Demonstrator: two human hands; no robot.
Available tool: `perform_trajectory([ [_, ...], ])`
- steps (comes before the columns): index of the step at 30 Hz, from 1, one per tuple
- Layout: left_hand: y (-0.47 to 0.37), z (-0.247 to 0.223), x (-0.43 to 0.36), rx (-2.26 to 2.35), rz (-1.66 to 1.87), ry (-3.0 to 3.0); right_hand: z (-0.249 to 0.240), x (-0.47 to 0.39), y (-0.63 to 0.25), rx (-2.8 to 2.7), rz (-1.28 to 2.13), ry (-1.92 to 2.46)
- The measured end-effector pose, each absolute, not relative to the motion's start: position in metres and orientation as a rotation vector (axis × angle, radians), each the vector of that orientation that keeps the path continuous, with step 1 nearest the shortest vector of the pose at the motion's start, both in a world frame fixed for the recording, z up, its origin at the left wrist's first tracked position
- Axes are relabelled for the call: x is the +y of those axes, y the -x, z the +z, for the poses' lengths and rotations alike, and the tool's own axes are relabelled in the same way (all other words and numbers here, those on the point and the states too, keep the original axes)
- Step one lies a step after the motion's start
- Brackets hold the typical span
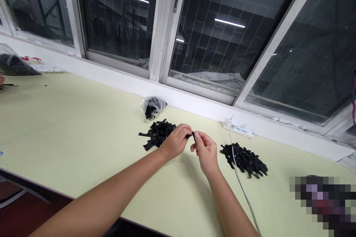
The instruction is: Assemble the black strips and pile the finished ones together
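Observation:
Between my two hands is a small black strip [194, 139], which looks like fabric or webbing. My left hand [178, 139] is closed on its left end, fingertips pinched together. The thumb and fingers of my right hand [205, 150] grip the other part, close beside the left fingertips. Just behind and left of my left hand lies a loose pile of black strips [160, 133]. Another pile of black strips [246, 160] spreads out to the right of my right hand. Both hands are raised a little above the table.
The pale yellow-green table [83, 118] runs along a windowed wall. By the sill sits a clear plastic bag [153, 106] with black pieces. A white cable [238, 177] from a power strip [237, 129] crosses the right pile. A pixelated dark area [322, 200] is at right; part of another person's hand [1, 80] shows far left.

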State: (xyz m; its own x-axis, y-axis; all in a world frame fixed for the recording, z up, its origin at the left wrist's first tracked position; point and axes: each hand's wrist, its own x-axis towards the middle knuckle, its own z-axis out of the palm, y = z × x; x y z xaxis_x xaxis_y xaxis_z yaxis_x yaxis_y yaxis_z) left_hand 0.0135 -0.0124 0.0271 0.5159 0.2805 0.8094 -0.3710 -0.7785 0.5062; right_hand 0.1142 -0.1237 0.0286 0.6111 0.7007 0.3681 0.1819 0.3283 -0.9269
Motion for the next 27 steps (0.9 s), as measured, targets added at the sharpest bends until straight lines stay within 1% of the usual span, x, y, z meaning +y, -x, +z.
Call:
perform_trajectory([
  [6,-0.016,0.025,-0.015,-0.029,1.312,-2.085,0.028,-0.125,-0.12,-0.948,0.352,1.286],
  [11,-0.019,0.025,-0.015,0.061,1.257,-2.008,0.025,-0.123,-0.123,-0.945,0.374,1.293],
  [20,-0.022,0.019,-0.01,0.133,1.192,-2.062,0.026,-0.123,-0.125,-0.94,0.422,1.318],
  [27,-0.025,0.015,-0.008,0.166,1.204,-2.08,0.023,-0.122,-0.125,-0.924,0.42,1.33],
])
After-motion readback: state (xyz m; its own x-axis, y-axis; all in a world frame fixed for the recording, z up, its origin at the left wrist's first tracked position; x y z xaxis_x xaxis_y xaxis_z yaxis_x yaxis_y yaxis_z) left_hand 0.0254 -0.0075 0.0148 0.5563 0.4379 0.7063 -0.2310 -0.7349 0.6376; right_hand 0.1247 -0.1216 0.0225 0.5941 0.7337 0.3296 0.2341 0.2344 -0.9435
